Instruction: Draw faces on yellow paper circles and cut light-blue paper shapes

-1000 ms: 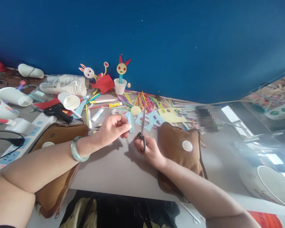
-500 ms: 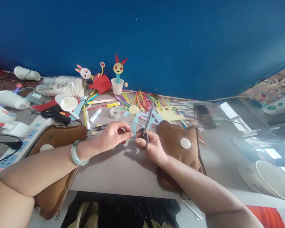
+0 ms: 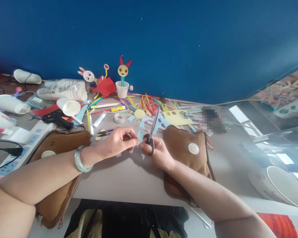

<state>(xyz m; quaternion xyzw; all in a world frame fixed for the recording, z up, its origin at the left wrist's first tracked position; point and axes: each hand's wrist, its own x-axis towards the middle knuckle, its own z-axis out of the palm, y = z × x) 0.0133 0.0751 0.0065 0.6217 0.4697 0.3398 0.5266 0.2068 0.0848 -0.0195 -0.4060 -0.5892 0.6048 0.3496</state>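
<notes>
In the middle of the view my left hand (image 3: 123,141) pinches a small light-blue piece of paper (image 3: 140,135) between thumb and fingers. A pale green bangle (image 3: 80,160) circles that wrist. My right hand (image 3: 159,151) holds dark-handled scissors (image 3: 154,127), their blades pointing up and away from me. The fingertips of both hands are close together at the paper. Behind them lie blue paper with cut-out holes (image 3: 164,123), a yellow sheet with holes (image 3: 177,118) and a round yellow disc (image 3: 139,114).
Brown cushions (image 3: 181,158) lie beneath both arms. On the left are a power strip (image 3: 27,148), a black glue gun (image 3: 57,119) and paper cups (image 3: 71,107). A potted paper figure (image 3: 123,71) stands by the blue wall. A large white tub (image 3: 270,185) is at right.
The view has shifted very slightly. My hands keep nearly the same pose, with the paper piece and the scissors still held.
</notes>
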